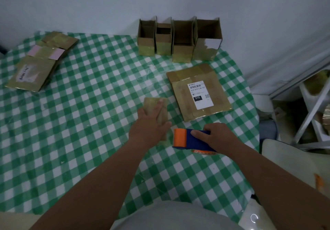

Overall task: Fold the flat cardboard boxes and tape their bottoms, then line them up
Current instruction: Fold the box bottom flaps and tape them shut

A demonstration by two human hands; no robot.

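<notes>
Head view shows the left hand [151, 122] lying with straight fingers flat on a small brown cardboard box [155, 111], pressing it against the green-and-white checked tablecloth [80, 140] near the table's middle. Just beside it, the right hand [217, 137] has its fingers curled round a blue tape dispenser with an orange roller [189, 138], which sits close to the box's near end. Whether tape already touches the box cannot be told. Farther out, a larger flat box with a white shipping label [198, 92] lies to the right, unfolded. Four open upright boxes [178, 40] stand in a row by the wall, apparently finished. A pile of flat cardboard boxes [39, 63] waits at far left, so much folding likely remains.
</notes>
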